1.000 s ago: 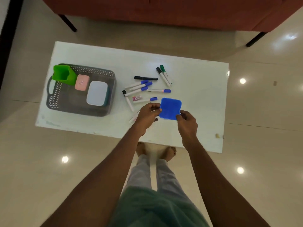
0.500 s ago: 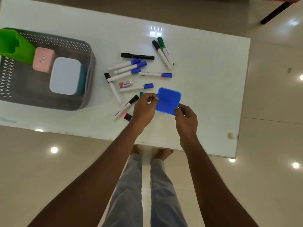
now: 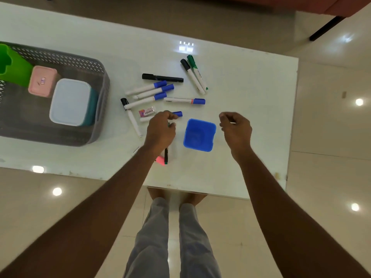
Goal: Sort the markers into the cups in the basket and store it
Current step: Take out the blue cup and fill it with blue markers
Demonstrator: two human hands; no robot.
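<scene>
A blue square cup (image 3: 199,135) stands upright on the white table (image 3: 251,87), between my two hands and free of both. My left hand (image 3: 160,130) hovers with curled fingers over a blue-capped marker (image 3: 178,113) that lies flat; its fingertips are at the marker. My right hand (image 3: 235,126) is just right of the cup, fingers loosely curled and holding nothing. Several more blue-capped markers (image 3: 150,92) lie scattered behind, along with a black marker (image 3: 162,77) and a green marker (image 3: 197,73). The grey basket (image 3: 101,81) at the left holds a green cup (image 3: 12,65), a pink cup (image 3: 43,81) and a white-and-teal cup (image 3: 70,101).
A small eraser (image 3: 147,111) lies among the markers. A pink highlighter (image 3: 160,160) and a dark marker (image 3: 166,155) lie under my left wrist. The table's near edge is just in front of my feet. A sofa leg (image 3: 325,29) stands at the far right.
Both hands have let go of the blue cup, which now stands on the table. My left hand moved left onto the markers, my right hand drew away to the right.
</scene>
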